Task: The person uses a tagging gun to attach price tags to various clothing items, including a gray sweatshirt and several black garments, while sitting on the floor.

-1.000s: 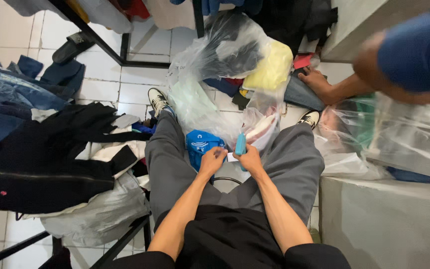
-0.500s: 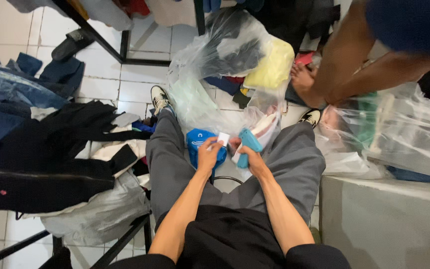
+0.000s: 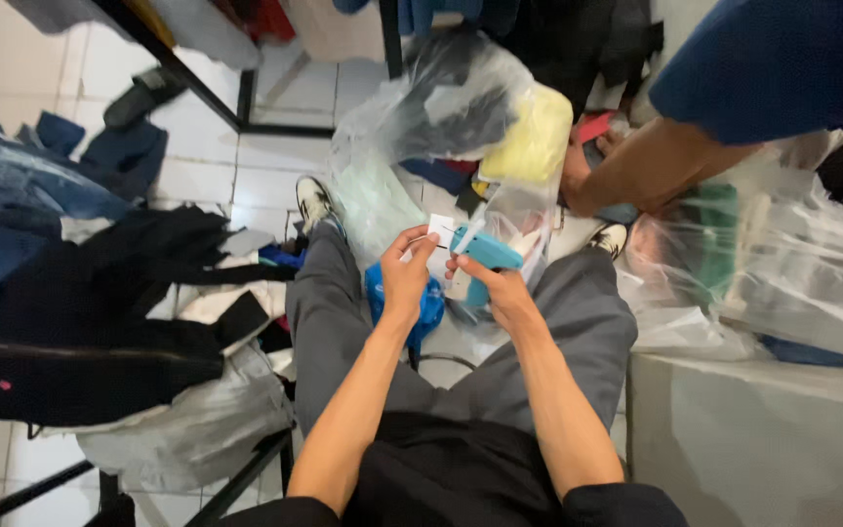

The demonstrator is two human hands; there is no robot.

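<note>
A teal tagging gun is gripped in the right hand, its tip touching a white tag pinched by the left hand. Left fingers just beside the tip could be pricked.

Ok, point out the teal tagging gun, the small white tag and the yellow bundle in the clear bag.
teal tagging gun (image 3: 488,256), head view, on its body.
small white tag (image 3: 438,258), head view, on its face.
yellow bundle (image 3: 534,140), head view, on its middle.
</note>
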